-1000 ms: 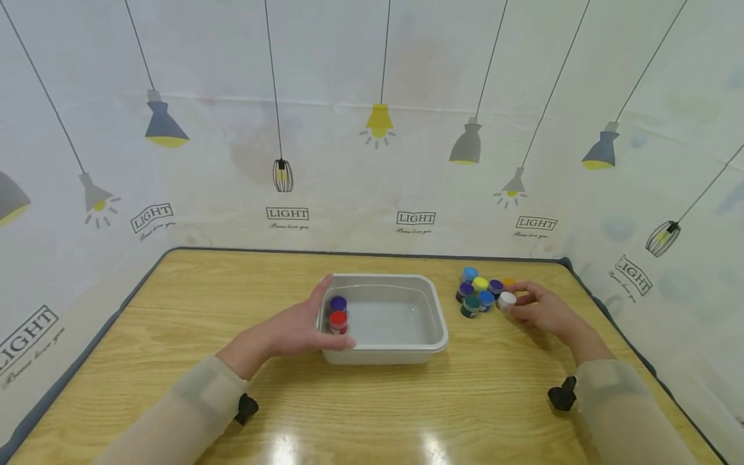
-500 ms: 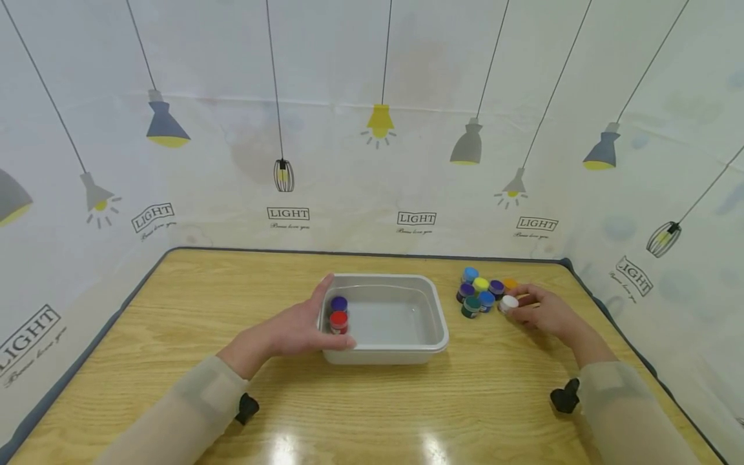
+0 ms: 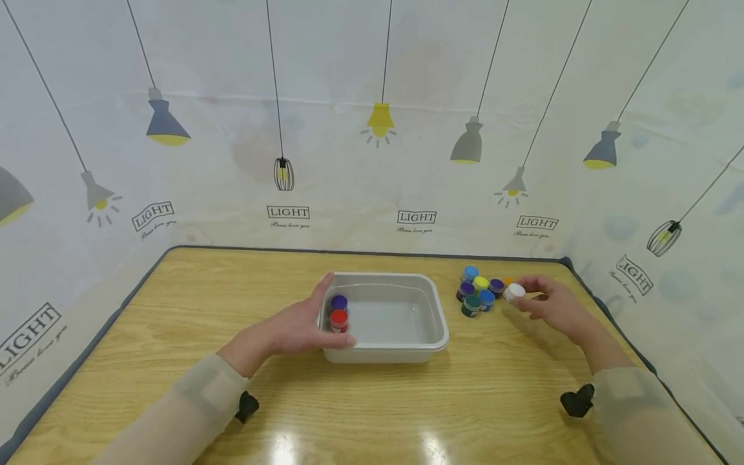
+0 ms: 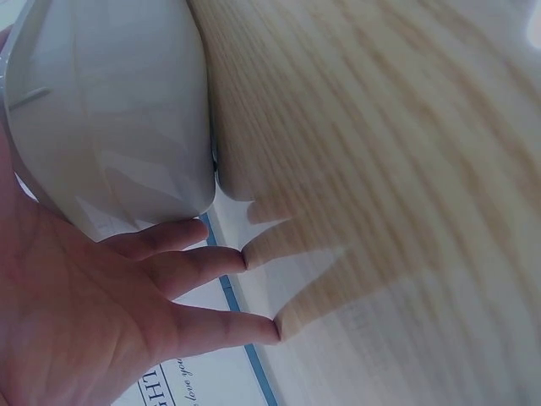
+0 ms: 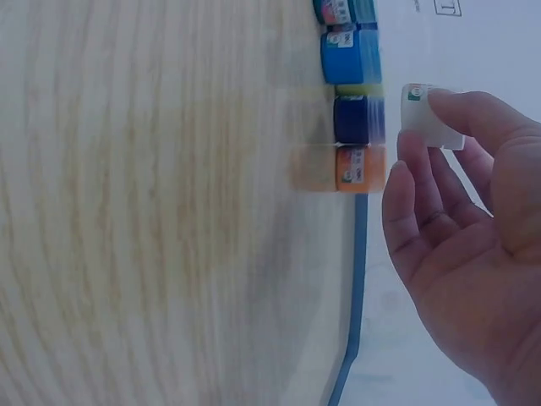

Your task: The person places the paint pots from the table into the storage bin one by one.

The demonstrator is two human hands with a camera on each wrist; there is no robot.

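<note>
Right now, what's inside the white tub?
At the left end: a red-lidded jar and, behind it, a purple-lidded jar, lower part covered by the red one. The near inner face of the tub is hidden.

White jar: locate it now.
In the head view, the white jar is right of the tray, pinched in the right hand above the table, near the orange jar.

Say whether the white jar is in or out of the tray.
Out: the right hand holds the white jar near the other jars, to the right of the tray.
</note>
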